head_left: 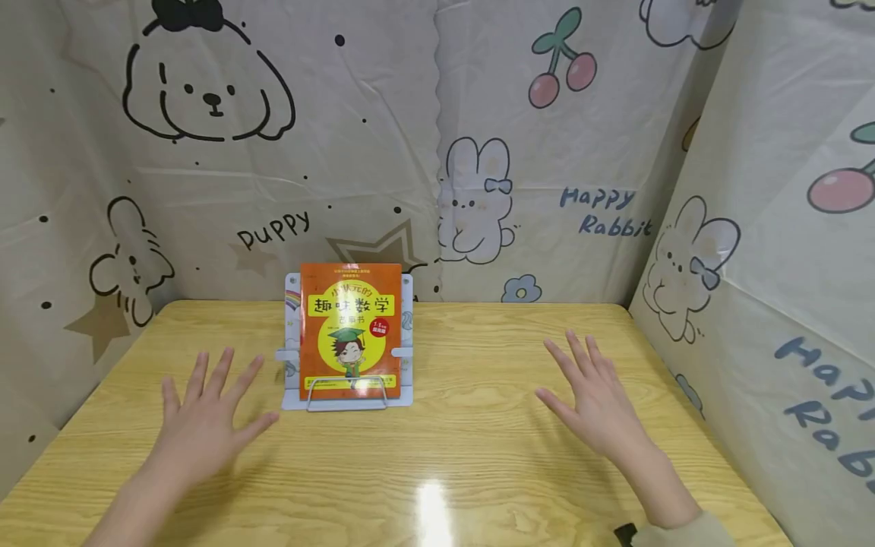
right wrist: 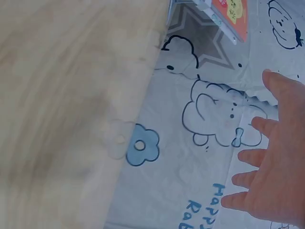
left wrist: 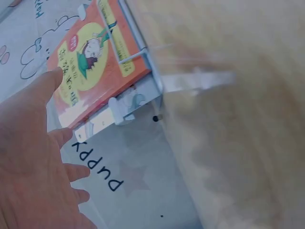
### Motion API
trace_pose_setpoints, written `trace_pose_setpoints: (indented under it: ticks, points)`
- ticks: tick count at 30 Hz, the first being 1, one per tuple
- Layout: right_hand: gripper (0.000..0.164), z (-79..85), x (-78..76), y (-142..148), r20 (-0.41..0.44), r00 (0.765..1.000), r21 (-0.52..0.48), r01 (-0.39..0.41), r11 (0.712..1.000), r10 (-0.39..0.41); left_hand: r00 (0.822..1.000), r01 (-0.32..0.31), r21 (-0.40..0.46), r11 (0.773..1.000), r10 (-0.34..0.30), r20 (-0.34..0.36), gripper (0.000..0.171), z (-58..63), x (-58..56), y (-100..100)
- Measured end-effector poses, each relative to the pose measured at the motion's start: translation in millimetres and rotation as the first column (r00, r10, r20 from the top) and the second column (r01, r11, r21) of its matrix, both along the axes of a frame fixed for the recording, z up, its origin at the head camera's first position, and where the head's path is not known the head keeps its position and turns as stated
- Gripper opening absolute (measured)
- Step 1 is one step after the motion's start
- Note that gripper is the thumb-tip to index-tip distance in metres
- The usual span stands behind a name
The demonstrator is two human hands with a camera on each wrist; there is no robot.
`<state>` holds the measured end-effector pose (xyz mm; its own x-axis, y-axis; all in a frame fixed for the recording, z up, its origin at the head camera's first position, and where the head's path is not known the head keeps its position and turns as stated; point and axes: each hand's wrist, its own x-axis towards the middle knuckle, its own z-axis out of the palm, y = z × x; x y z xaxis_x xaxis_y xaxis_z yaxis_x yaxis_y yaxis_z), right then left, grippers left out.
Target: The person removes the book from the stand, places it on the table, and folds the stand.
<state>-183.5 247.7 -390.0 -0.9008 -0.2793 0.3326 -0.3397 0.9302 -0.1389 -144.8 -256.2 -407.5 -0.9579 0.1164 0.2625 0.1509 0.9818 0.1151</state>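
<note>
An orange book [head_left: 350, 327] with a yellow circle and a cartoon child in a green cap stands upright on a pale book stand [head_left: 407, 380]. A wire holder [head_left: 347, 409] crosses the book's lower front, and side clips touch its edges. My left hand [head_left: 205, 425] is spread over the table to the left of the stand, apart from it. On the right, my right hand [head_left: 595, 403] hovers with fingers spread, well away from the book. Both hands hold nothing. The left wrist view shows the book [left wrist: 90, 62] beyond the thumb; the right wrist view shows only part of it.
The wooden table [head_left: 478, 425] has a bright reflection near its front. Printed cloth [head_left: 383, 152] with puppy, rabbit and cherry drawings hangs behind the table and along both sides. A dark strap [head_left: 625, 533] shows at the right sleeve [head_left: 683, 533].
</note>
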Motion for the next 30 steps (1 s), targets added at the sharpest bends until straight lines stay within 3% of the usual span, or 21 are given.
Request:
trace_pose_setpoints:
  ticks: [6, 12, 22, 30]
  points:
    - [0.071, 17.3, -11.6, -17, -0.029, 0.999, -0.009, -0.026, 1.000, 0.026, 1.000, 0.007, 0.033, 0.999, -0.007, -0.005, 0.080, 18.8, -11.6, 5]
    - [0.072, 32.7, -23.0, -37, -0.071, 0.995, -0.048, -0.073, 0.996, 0.070, 0.998, 0.031, 0.085, 0.996, -0.026, -0.054, 0.080, 32.1, -25.5, 13]
    - [0.072, 46.8, -37.8, -74, -0.157, 0.978, -0.102, -0.158, 0.982, 0.141, 0.994, 0.047, 0.178, 0.983, -0.027, -0.110, 0.080, 38.5, -44.1, 33]
    - [0.070, 47.2, -49.2, -109, -0.172, 0.962, -0.227, -0.247, 0.942, 0.211, 0.994, 0.036, 0.335, 0.941, 0.002, -0.113, 0.082, 38.1, -60.1, 43]
